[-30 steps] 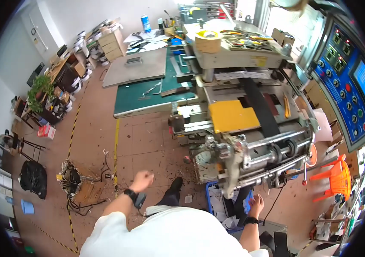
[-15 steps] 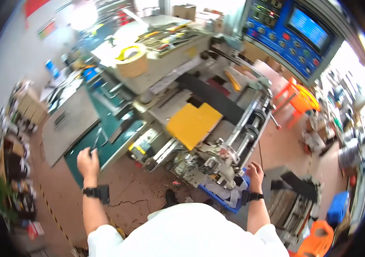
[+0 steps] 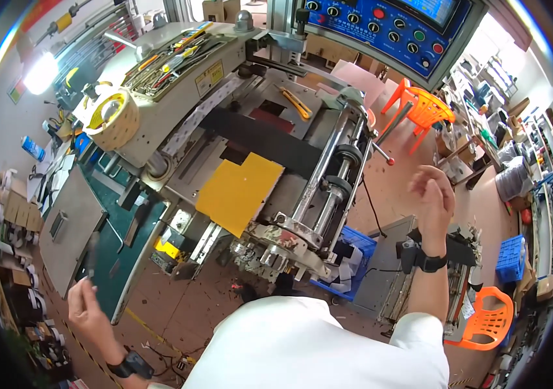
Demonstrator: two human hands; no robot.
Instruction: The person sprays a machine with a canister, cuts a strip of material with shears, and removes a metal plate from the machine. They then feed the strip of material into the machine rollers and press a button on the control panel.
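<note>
Both hands are empty and well apart, fingers loosely curled on nothing. The left hand [image 3: 85, 308] hangs low over the floor, near the edge of the green mat [image 3: 120, 256] on the grey worktop [image 3: 72, 227]; half a second ago it was raised nearer that mat. The right hand [image 3: 433, 194] has come up from beside the machine's end and now hovers open in the air, just off the rollers [image 3: 328, 188], between them and the orange chair [image 3: 422, 110]. The view has swung closer, so the machine [image 3: 224, 129] fills the middle, with the yellow sheet [image 3: 237, 191] lying flat on its bed beside the black belt [image 3: 263, 139], touched by neither hand. A tape roll [image 3: 113, 120] sits on the machine's left end, and a blue control panel [image 3: 386, 29] stands behind.
</note>
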